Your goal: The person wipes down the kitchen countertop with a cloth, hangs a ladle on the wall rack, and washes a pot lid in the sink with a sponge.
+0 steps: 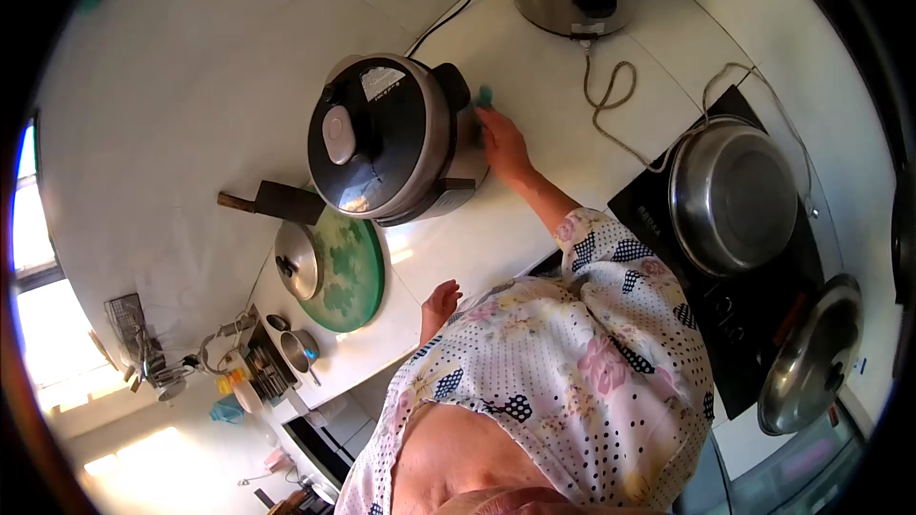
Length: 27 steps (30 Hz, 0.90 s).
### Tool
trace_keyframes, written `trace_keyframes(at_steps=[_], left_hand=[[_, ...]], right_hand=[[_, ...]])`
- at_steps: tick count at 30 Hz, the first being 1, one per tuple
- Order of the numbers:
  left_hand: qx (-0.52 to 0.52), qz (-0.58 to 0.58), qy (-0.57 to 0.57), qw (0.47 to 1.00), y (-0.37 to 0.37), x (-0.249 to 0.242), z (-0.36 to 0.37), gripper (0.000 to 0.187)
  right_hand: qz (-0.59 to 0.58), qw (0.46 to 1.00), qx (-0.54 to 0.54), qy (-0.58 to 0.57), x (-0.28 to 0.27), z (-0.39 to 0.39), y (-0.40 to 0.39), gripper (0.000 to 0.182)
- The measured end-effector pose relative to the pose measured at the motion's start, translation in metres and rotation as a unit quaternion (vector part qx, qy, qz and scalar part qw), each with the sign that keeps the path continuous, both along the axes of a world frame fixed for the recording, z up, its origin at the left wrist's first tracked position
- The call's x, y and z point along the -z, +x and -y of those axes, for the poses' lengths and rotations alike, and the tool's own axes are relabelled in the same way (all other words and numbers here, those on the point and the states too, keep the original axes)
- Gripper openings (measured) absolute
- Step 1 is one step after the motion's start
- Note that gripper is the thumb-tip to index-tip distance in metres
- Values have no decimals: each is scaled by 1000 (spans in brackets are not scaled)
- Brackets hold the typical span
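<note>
My right hand reaches to the side of an electric pressure cooker on the white counter. Its fingers are closed on a small teal-green piece, perhaps a cloth, beside the cooker's wall. The cooker has a black lid, a grey body and dark handles; the lid is on. Close to my body, my left hand hovers near the counter's edge, its fingers loosely bent and apart, with nothing seen in it. A green patterned round board lies left of that hand, with a steel lid at its edge.
A cleaver lies beside the cooker. At the far side stands a slow cooker with a cord. To the right, an upturned steel pan rests on a black cooktop, near a glass lid. A small pot stands left.
</note>
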<state>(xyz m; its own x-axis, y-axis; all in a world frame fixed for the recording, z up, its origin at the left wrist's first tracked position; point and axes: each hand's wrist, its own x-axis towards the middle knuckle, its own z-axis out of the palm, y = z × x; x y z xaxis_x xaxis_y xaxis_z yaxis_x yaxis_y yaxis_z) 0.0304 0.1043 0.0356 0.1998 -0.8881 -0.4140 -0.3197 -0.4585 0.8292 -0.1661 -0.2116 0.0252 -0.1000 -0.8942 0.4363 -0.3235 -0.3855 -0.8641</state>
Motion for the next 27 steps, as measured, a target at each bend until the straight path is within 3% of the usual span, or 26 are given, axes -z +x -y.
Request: trace_keyframes(at_steps=[2,3,5,7,8,9,12,15,16,18,20,23,27], left_hand=[[-36,-82,36,995,-20,-17,4,36],[-52,-120,53,990,-27,-25,7,39],[-26,-85,90,992,-27,-20,9,45],[-16,-71,109,991,-22,-1,-4,45],[-60,-127,107,984,-24,3,-9,44],[-49,-124,109,985,-21,10,-12,44],[-34,-129,121,984,-15,25,-15,43],[-59,-153,135,977,-19,13,-3,42],[-64,-155,134,977,-19,15,-2,42],[-30,-128,123,984,-17,19,-7,43],[47,-65,90,993,-9,29,-8,43],[-17,-147,122,982,-30,-9,6,43],[-6,-130,129,983,-22,4,3,44]], right_hand=[[-22,992,-48,119,51,-3,-12,26],[23,981,-70,178,47,-9,-18,25],[109,944,-115,289,26,-29,-31,25],[190,960,-74,192,-21,-48,-30,25],[229,962,-50,140,-43,-51,-27,25],[244,961,-77,103,-55,-52,-24,25],[183,977,-95,-45,-74,-48,-7,24],[152,985,-67,-35,-22,-56,-4,20],[90,991,-99,15,10,-57,-11,20],[113,990,-74,40,22,-63,-23,20],[140,988,-55,39,-5,-55,-29,20],[171,981,-90,14,-77,-35,-30,23],[147,982,-67,-98,-81,-25,-7,25]])
